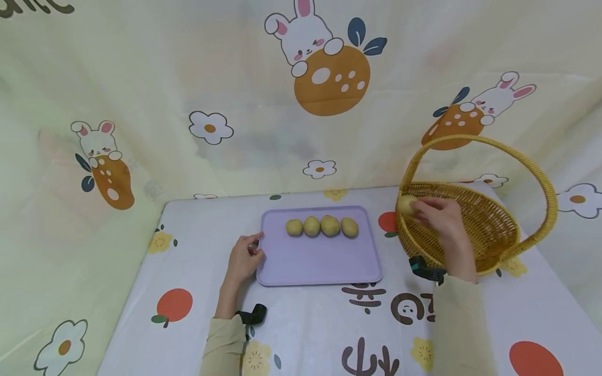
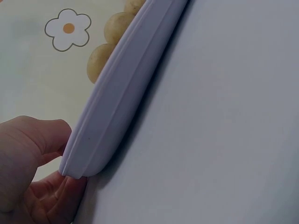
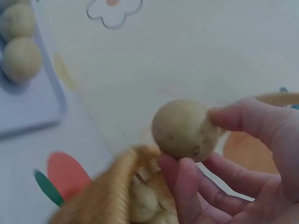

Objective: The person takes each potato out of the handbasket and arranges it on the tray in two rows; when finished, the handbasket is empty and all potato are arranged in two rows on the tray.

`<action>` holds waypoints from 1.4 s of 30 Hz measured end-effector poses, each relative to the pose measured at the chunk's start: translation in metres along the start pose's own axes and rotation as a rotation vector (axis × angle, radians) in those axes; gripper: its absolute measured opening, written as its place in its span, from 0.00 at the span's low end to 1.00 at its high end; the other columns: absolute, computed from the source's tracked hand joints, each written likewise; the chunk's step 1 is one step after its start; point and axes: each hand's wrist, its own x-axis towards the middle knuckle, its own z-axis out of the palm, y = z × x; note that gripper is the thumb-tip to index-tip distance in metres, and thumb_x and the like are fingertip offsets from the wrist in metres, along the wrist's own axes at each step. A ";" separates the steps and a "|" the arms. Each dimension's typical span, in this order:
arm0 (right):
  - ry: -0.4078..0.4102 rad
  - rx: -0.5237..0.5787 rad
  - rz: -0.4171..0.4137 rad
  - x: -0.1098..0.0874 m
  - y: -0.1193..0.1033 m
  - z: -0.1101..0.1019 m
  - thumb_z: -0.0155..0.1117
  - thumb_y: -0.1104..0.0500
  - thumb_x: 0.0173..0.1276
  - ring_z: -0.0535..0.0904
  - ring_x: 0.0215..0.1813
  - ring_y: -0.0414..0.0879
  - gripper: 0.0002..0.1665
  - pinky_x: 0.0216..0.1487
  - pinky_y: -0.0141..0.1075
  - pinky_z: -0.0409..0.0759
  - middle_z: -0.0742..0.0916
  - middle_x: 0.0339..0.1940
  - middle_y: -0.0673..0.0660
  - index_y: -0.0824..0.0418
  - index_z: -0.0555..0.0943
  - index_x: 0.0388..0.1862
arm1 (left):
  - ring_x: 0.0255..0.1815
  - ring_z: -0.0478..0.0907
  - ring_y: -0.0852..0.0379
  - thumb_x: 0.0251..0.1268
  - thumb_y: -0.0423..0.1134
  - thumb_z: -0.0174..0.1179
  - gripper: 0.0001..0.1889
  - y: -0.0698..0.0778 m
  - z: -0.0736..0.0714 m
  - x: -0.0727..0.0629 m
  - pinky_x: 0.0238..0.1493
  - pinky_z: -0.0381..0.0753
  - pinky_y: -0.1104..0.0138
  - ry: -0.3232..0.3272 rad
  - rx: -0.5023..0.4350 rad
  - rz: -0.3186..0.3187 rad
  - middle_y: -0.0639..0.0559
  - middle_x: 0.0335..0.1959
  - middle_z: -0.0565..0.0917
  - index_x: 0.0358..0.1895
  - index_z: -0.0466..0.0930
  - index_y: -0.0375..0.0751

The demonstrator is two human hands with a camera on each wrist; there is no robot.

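Observation:
My right hand (image 1: 439, 216) pinches a potato (image 3: 184, 129) between thumb and fingertips, over the left rim of the wicker basket (image 1: 489, 224). Inside that basket, the right wrist view shows pale round produce (image 3: 144, 203), partly hidden by the rim. Several potatoes (image 1: 330, 226) sit in a row along the far half of the lilac tray (image 1: 320, 263). At the tray's left edge, my left hand (image 1: 243, 258) grips the rim. Its thumb (image 2: 53, 135) lies along the side of the rim in the left wrist view, with the other fingers at the underside.
The basket's tall arched handle (image 1: 541, 180) rises on the right. A printed cloth (image 1: 202, 224) covers the table, and a patterned curtain (image 1: 254, 156) hangs behind its far edge. Each wrist wears a small black camera, such as the left one (image 1: 254, 315).

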 end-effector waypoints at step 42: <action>-0.166 0.221 0.063 -0.038 0.017 0.192 0.68 0.63 0.62 0.80 0.26 0.35 0.20 0.27 0.28 0.74 0.87 0.28 0.49 0.74 0.80 0.50 | 0.31 0.77 0.53 0.53 0.27 0.60 0.25 0.004 -0.002 -0.001 0.36 0.73 0.63 -0.003 -0.006 -0.008 0.40 0.40 0.79 0.59 0.80 0.33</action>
